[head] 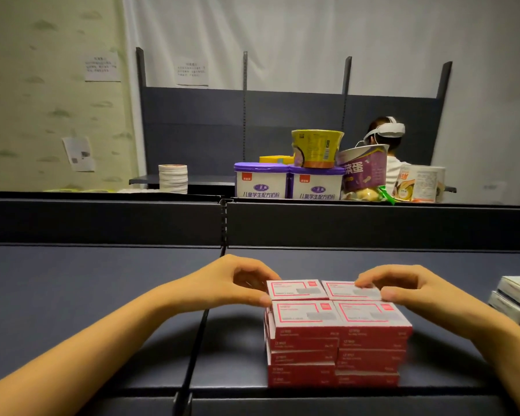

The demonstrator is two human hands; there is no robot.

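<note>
Stack of red boxes (336, 340) sits on shelf (102, 295) between both hands, equally near; left hand (222, 280) pinches rear-left top box (294, 289), right hand (415, 288) pinches rear-right top box (347, 291), fingers curled, long axes left-right.

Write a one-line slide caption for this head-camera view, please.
Left hand and right hand each pinch a rear top box in a stack of red boxes on a dark shelf.
</note>
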